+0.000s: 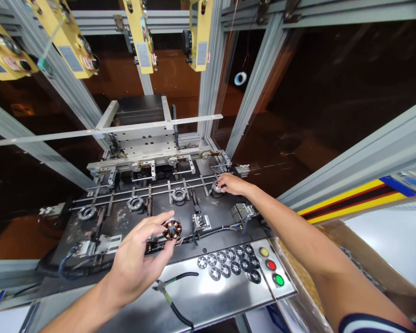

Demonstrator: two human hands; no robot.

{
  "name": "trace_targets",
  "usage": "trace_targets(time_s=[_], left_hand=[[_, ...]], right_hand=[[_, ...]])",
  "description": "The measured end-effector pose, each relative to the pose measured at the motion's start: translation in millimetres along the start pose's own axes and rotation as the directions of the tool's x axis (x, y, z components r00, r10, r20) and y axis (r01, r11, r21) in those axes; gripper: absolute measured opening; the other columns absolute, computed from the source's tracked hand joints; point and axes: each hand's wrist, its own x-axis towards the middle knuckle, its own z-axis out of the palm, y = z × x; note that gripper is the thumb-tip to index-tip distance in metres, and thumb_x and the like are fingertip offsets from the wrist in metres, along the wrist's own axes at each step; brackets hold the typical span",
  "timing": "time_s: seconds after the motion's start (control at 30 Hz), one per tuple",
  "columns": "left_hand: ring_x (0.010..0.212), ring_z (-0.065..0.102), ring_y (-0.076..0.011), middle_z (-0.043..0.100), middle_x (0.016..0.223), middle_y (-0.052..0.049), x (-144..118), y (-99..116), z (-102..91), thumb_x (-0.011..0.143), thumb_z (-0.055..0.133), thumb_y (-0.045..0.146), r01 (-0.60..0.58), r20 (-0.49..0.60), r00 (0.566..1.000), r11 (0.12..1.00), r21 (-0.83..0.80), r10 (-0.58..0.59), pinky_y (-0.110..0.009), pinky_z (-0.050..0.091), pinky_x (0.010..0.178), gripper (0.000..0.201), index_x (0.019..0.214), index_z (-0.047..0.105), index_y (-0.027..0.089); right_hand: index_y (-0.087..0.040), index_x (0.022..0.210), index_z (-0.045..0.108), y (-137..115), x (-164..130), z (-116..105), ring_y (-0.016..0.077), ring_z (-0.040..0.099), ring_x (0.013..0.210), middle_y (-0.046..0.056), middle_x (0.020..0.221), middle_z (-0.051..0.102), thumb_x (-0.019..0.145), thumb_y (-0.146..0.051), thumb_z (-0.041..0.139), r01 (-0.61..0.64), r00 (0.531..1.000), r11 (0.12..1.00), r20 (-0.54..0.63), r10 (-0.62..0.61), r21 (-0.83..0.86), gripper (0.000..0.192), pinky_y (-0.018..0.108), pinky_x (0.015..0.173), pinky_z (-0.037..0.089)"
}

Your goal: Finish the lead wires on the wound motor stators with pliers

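Inside the framed machine bay, the black fixture plate [125, 222] lies before you; your left hand [138, 263] pinches a copper-wound stator [172, 229] above the plate, while your right hand [233, 184] grips another stator [217, 187] at the rightmost fixture

This is a factory workstation: an aluminium-framed machine [208, 92] with a row of round fixtures [135, 202], yellow tension units [67, 37] overhead, and coloured push buttons [271, 265] on a steel panel [211, 296].
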Motion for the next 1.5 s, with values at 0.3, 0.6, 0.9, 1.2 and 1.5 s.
trace_targets(time_s=[0.3,0.6,0.9,1.2,1.5], left_hand=[[0.084,0.071,-0.0131,0.078,0.097,-0.005,-15.4,26.7,-14.5,0.076,0.080,0.038,0.532,0.382,0.591,-0.012,-0.846,-0.710,-0.022,0.055,0.076,0.041,0.109,0.058,0.027],[0.075,0.070,-0.0135,0.078,0.089,-0.007,-50.0,47.8,-26.9,0.074,0.081,0.039,0.181,0.499,0.489,-0.477,-0.860,-0.715,-0.024,0.058,0.073,0.029,0.095,0.078,0.018],[0.076,0.069,-0.0139,0.077,0.088,-0.003,-95.2,68.6,-69.7,0.062,0.085,0.052,0.343,0.345,0.379,-0.216,-0.914,-0.859,-0.025,0.057,0.072,0.046,0.097,0.071,0.025],[0.088,0.069,-0.0300,0.073,0.086,-0.007,-319.5,12.4,-100.9,0.055,0.078,0.053,0.966,-0.221,0.174,0.210,-0.153,-0.960,-0.044,0.051,0.090,0.051,0.090,0.055,0.023],[0.094,0.068,-0.0367,0.069,0.096,-0.013,-340.6,-27.6,-74.5,0.072,0.062,0.054,0.944,-0.198,0.268,0.215,0.250,-0.943,-0.043,0.050,0.079,0.049,0.107,0.052,0.021]], right_hand=[[-0.014,0.087,0.068,-9.4,-2.6,-10.2,0.0217,0.062,0.109,0.007,0.107,0.070,0.091,-0.033,0.066,-0.045,0.997,0.960,-0.050,0.061,0.277,0.019,0.047,0.102,0.046],[-0.016,0.111,0.068,-120.0,-59.7,-10.7,0.0291,0.063,0.118,0.015,0.128,0.066,0.090,-0.052,0.053,0.120,0.968,0.590,-0.226,0.109,0.799,0.045,0.049,0.097,0.052],[-0.021,0.119,0.065,-310.1,-143.1,47.5,0.0244,0.060,0.124,0.013,0.141,0.057,0.096,-0.034,0.052,0.141,0.973,-0.183,-0.170,-0.154,0.973,0.029,0.034,0.087,0.056],[-0.005,0.105,0.063,-369.6,-123.7,207.5,0.0446,0.026,0.145,0.031,0.146,0.043,0.086,-0.004,0.052,0.582,0.809,0.759,-0.107,-0.579,0.293,0.022,0.065,0.108,0.035],[-0.015,0.111,0.063,-415.7,-77.5,235.7,0.0280,0.036,0.142,0.016,0.144,0.052,0.099,-0.021,0.044,0.643,0.758,0.766,-0.142,-0.637,0.002,0.023,0.046,0.106,0.043]])
